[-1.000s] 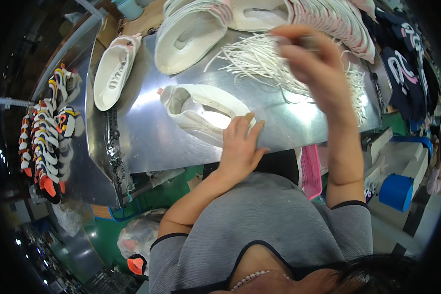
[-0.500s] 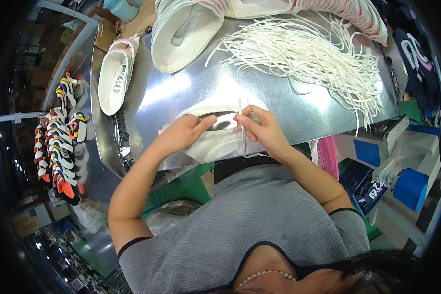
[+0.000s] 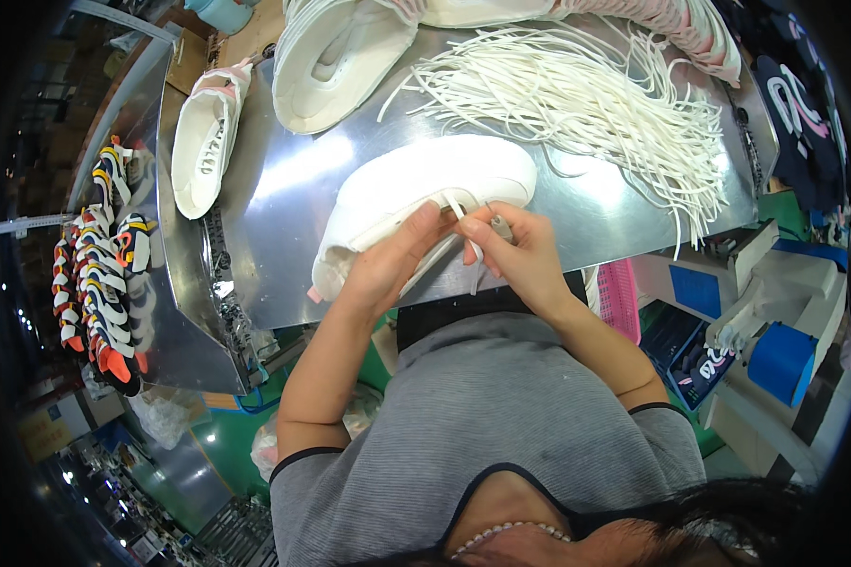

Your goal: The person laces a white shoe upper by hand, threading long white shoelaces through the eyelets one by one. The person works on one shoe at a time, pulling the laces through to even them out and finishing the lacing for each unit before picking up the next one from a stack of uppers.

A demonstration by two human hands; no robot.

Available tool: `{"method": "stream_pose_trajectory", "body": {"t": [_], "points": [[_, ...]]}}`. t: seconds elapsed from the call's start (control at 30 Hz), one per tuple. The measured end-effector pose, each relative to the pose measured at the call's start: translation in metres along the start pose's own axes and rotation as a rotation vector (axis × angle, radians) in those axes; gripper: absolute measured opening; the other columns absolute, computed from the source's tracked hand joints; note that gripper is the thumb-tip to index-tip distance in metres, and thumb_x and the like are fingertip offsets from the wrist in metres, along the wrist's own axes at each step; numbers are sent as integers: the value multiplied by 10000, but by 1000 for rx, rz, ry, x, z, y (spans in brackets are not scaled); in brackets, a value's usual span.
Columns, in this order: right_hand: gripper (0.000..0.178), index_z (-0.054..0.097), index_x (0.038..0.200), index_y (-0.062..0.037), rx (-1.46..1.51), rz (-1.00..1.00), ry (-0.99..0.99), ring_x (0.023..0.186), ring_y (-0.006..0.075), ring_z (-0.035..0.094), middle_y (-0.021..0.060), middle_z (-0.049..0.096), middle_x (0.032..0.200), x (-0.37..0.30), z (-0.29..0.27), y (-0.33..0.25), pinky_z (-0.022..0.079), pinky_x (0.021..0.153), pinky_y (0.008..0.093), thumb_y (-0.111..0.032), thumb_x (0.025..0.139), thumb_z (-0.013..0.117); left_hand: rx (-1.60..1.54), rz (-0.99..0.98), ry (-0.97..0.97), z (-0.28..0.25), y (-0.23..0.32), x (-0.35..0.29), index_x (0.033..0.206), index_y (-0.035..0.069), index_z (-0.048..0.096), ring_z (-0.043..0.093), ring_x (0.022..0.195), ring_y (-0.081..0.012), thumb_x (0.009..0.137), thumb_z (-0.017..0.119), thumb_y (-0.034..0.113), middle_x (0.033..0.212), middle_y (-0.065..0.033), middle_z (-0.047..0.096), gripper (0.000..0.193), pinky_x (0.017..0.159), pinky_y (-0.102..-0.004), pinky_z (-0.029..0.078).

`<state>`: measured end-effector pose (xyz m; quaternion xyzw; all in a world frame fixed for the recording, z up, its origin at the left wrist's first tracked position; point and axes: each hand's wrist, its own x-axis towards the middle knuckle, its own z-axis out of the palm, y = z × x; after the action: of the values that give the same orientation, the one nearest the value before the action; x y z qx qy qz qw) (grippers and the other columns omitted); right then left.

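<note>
A white shoe upper [image 3: 425, 175] lies tilted on the metal table in front of me, its smooth outer side showing. My left hand [image 3: 397, 253] is closed on its near edge, thumb along the opening. A white lace [image 3: 456, 203] comes out by that edge, between both hands. Pinched in my right hand [image 3: 522, 253] is this lace, whose loose end hangs below the fingers. A small thin metal tool [image 3: 501, 227], perhaps a lacing hook, also sits in the right hand; its full shape is hidden.
A big heap of white laces [image 3: 577, 109] spreads over the far right. Stacked white uppers [image 3: 340, 61] stand at the back, with a laced upper [image 3: 208, 142] left of them. Multicoloured uppers [image 3: 104, 283] line the left side. A pink basket [image 3: 618, 300] is below the table's right edge.
The shoe upper has been tipped over, so its outer side faces up instead of its opening. My left hand has moved right, close to the right hand, which keeps the lace.
</note>
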<state>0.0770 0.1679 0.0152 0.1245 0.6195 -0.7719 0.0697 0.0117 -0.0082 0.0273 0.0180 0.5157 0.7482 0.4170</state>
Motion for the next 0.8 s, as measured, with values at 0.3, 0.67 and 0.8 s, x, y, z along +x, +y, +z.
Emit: {"method": "stream_pose_trajectory", "body": {"t": [0.3, 0.67, 0.8], "points": [[177, 667, 972, -16, -214, -20, -32, 655, 63, 579, 20, 680, 745, -12, 1, -8, 457, 596, 237, -192, 978, 650, 144, 203, 347, 12, -18, -4, 1115, 15, 717, 664, 904, -115, 936, 725, 147, 1030, -31, 720, 222, 787, -249, 534], [147, 603, 1061, 11, -372, -263, -3, 758, 280, 712, 171, 713, 865, -13, -14, -3, 536, 679, 338, -100, 969, 632, 354, 377, 377, 13, -29, -6, 1136, 9, 725, 674, 944, -118, 927, 723, 81, 1055, -49, 731, 220, 810, -242, 528], [140, 616, 1039, 11, -372, -234, -26, 714, 286, 695, 159, 715, 852, -11, -20, -8, 523, 646, 334, -97, 957, 649, 400, 413, 374, 17, -27, -6, 1139, 5, 723, 674, 940, -118, 929, 718, 69, 1059, -53, 731, 220, 809, -239, 527]]}}
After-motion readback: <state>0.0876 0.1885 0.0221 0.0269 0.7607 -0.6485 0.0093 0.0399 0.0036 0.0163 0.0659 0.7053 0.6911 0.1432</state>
